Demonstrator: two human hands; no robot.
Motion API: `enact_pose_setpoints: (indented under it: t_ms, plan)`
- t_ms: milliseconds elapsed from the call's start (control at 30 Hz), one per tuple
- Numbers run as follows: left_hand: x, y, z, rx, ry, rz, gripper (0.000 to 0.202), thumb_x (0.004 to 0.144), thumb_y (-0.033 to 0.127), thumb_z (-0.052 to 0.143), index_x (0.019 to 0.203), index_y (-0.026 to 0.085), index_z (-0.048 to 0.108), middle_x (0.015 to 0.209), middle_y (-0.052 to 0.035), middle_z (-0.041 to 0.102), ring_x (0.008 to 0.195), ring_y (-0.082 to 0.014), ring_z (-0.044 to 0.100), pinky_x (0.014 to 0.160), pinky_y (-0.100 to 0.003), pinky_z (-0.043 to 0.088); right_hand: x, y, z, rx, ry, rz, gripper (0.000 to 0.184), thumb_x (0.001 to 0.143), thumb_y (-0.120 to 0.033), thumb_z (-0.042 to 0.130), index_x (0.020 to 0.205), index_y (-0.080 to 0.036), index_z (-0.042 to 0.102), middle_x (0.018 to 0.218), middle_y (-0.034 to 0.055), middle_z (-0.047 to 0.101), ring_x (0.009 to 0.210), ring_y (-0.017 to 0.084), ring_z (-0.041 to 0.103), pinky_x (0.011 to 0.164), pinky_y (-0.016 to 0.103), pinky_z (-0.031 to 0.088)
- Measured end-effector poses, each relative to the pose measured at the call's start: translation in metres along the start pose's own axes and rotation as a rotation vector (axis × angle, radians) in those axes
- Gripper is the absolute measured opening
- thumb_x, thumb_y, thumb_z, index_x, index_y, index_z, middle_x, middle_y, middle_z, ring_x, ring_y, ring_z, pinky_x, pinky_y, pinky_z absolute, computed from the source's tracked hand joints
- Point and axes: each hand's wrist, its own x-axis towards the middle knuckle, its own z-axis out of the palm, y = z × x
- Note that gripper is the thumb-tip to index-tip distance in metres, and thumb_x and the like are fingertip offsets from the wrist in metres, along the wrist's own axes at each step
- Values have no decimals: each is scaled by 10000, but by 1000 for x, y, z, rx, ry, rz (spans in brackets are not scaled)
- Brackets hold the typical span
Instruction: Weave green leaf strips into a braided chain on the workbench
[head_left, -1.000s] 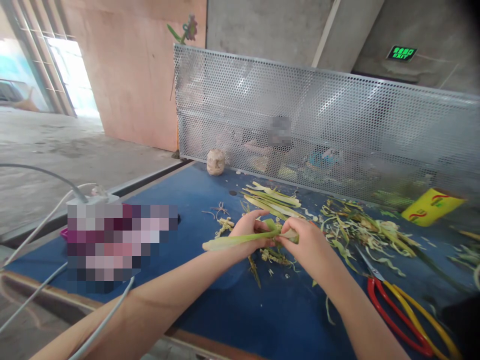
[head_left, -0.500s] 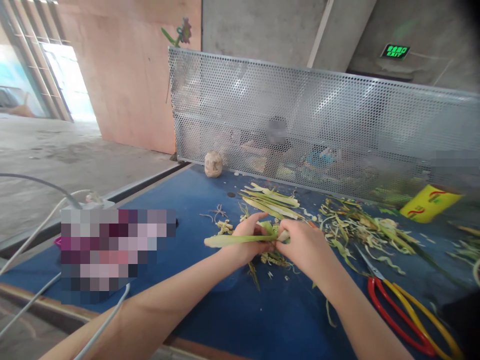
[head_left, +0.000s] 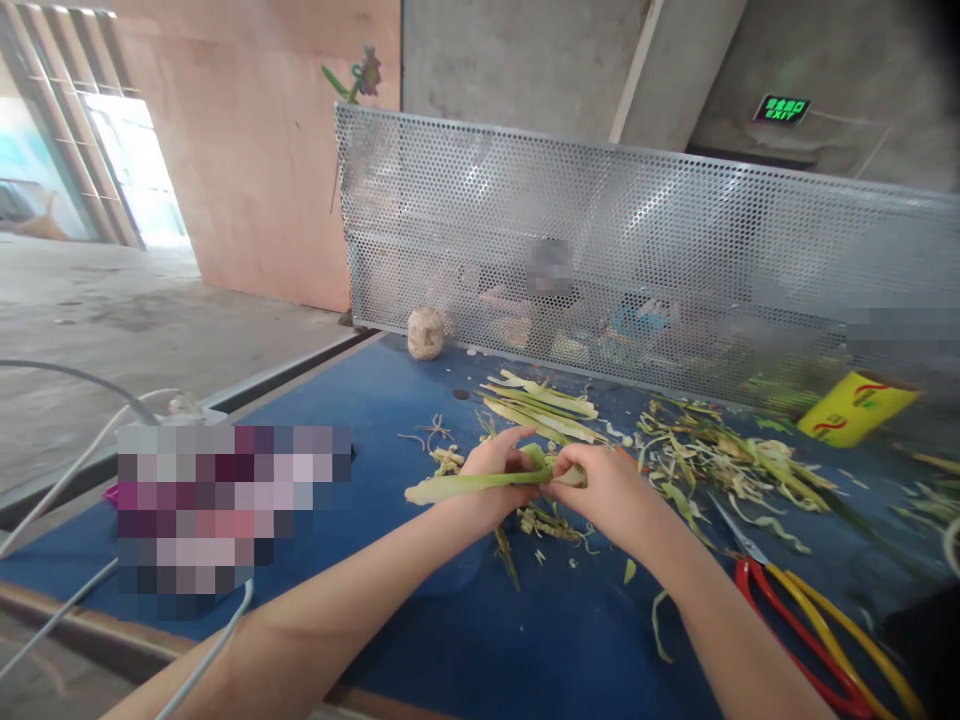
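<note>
A long, pale green leaf strip (head_left: 442, 487), resembling corn husk, lies across my left hand (head_left: 487, 512) with its broad end pointing left. The left fingers are closed around its folded green part. At its narrow end, my right hand (head_left: 604, 490) pinches the strip close to the left fingertips, so the two hands nearly touch. The fingertips partly hide the fold. Below the hands lie small yellowish knotted pieces (head_left: 551, 522). Just beyond them, several flat green strips (head_left: 544, 405) are stacked on the blue tabletop (head_left: 337, 400).
Scissors (head_left: 757, 550) with red and yellow handles lie at right, beside a heap of shredded scraps (head_left: 735, 450). A yellow roll (head_left: 855, 408) lies farther right. A twine ball (head_left: 426, 333) stands by the perforated metal screen (head_left: 600, 220). White cables (head_left: 202, 650) cross the left side.
Both hands stay in nearly the same place, still on the green strip. The right fingers have shifted slightly at its narrow end, and the view has tilted a little.
</note>
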Motion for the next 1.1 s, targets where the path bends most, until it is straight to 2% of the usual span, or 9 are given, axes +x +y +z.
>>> enact_pose_setpoints:
  t_ms: [133, 233, 433, 600, 767, 867, 933, 1100]
  plan:
    - [-3, 3, -5, 35, -18, 32, 595, 550, 4, 599, 1119, 142, 495, 579, 67, 527, 576, -101, 521, 572, -229, 417, -5, -2, -3, 58, -32, -24, 78, 745, -223, 498, 675, -198, 522, 665, 3, 595, 634, 156, 518, 568, 245, 287]
    - [-6, 6, -8, 55, -38, 43, 618, 558, 20, 597, 1155, 112, 466, 589, 59, 532, 565, -101, 513, 557, -231, 410, -7, -3, -2, 17, -18, -20, 121, 786, -208, 445, 702, -200, 531, 711, 11, 608, 670, 165, 535, 594, 258, 288]
    - [-4, 2, -9, 60, -32, 38, 663, 519, 10, 615, 1155, 123, 466, 596, 59, 539, 567, -106, 515, 565, -240, 407, -4, -4, 9, -126, 156, -44, 110, 707, -121, 521, 625, -194, 533, 665, -21, 615, 689, 161, 555, 654, 292, 244]
    - [-6, 1, -9, -2, -20, 17, 676, 497, 6, 642, 1140, 137, 479, 610, 54, 543, 603, -117, 531, 605, -257, 424, -2, -6, 13, -155, 196, -41, 82, 680, -135, 541, 623, -194, 538, 658, -24, 632, 685, 173, 569, 726, 337, 222]
    - [-6, 5, -4, -143, 13, -34, 676, 456, -20, 656, 1087, 163, 499, 554, 81, 497, 571, -107, 510, 601, -251, 422, 0, -11, 14, -202, 176, -6, 60, 667, -140, 542, 642, -195, 547, 712, 5, 660, 721, 197, 578, 719, 346, 226]
    - [2, 4, 2, -261, 55, -119, 401, 600, 183, 655, 978, 158, 523, 485, 85, 417, 500, -103, 470, 541, -258, 417, 1, -14, 15, -249, 168, 35, 34, 662, -162, 557, 644, -191, 555, 708, 22, 659, 738, 218, 585, 713, 345, 235]
    - [8, 3, 6, -328, 96, -175, 250, 724, 347, 538, 879, 150, 522, 448, 83, 349, 444, -97, 417, 486, -255, 396, 2, -17, 17, -271, 144, 43, 32, 654, -152, 553, 652, -184, 554, 704, 28, 652, 761, 232, 589, 678, 325, 241]
    - [9, 4, 9, -382, 133, -197, 232, 761, 386, 476, 790, 157, 501, 441, 73, 334, 429, -91, 394, 452, -236, 369, 1, -20, 19, -298, 149, 55, 22, 656, -158, 544, 656, -179, 551, 692, 35, 644, 783, 244, 589, 609, 296, 224]
